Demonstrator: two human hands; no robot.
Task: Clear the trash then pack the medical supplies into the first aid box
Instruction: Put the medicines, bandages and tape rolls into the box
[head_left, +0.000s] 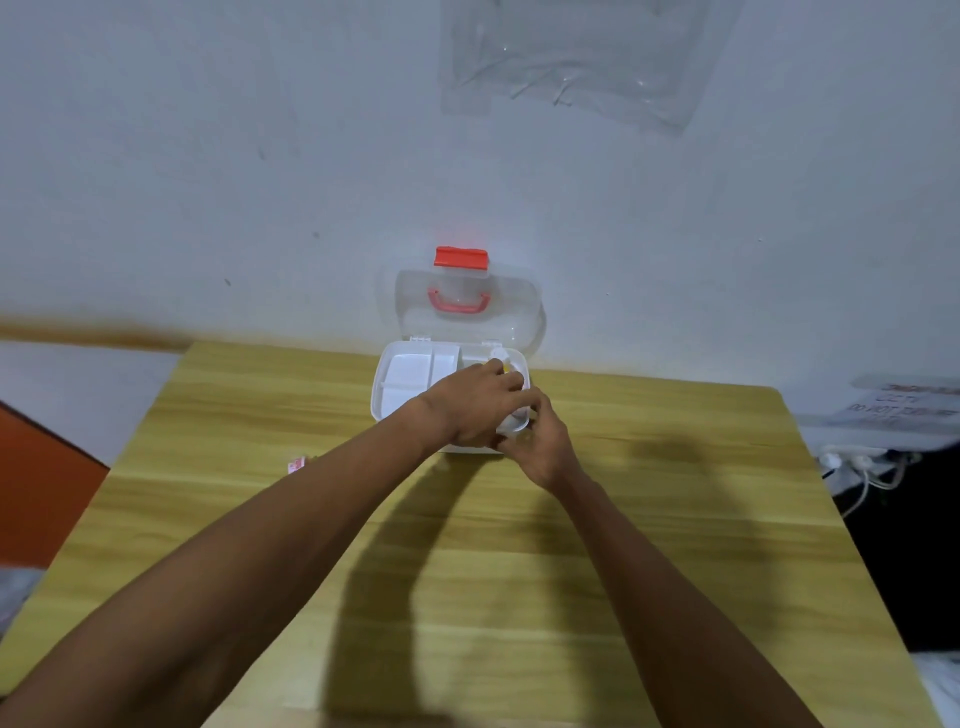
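A white first aid box (387, 387) stands open at the far middle of the wooden table (675, 467). Its clear lid (519, 312), with a red handle and red latch, leans back against the wall. A white divided tray shows in the box's left half. My left hand (470, 410) reaches over the box's right half, fingers curled around a small whitish item (500, 357) that I cannot identify. My right hand (543, 447) is at the box's front right corner, fingers touching a white rounded thing (511, 423) there. What lies under the hands is hidden.
A small red-and-white scrap (296, 464) lies near the table's left edge. An orange surface (36, 493) stands left of the table. Cables and a white power strip (857, 460) hang off to the right. A clear plastic sheet (587, 57) is stuck on the wall.
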